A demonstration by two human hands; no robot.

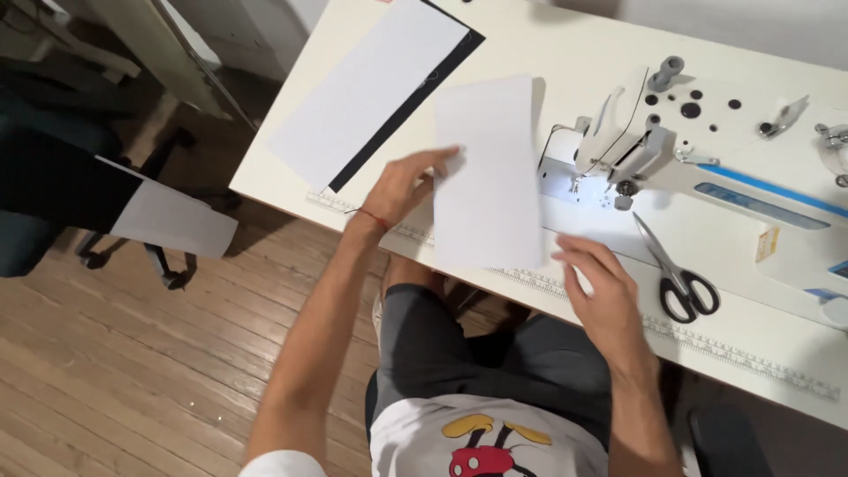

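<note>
My left hand (399, 187) holds the left long edge of a white rectangular fabric panel (486, 172); the fingers (439, 159) are extended and lie on top of the panel at its edge, with the thumb below, so the edge appears to be pinched between them. The panel lies lengthwise across the near edge of the tabletop (565, 53), its lower end reaching past the measuring tape strip (742, 353) that runs along that edge. My right hand (594, 284) rests at the panel's lower right corner, fingers loosely spread and slightly curled, the fingertips touching or just beside the corner; I cannot tell whether they grip it. Immediately right of the panel stands a white industrial sewing machine (707, 168), its needle area lit and close to the panel's right edge. A pair of black-handled scissors (676, 274) lies on the machine bed, just right of my right hand, blades pointing away from the near edge. Toward the far left corner of the tabletop lies a second white panel (367, 93), set diagonally on top of a black strip of fabric (411, 110). Beyond the left edge, over the wooden floor (132, 353), another white piece (172, 219) rests on a dark chair (53, 185).
</note>
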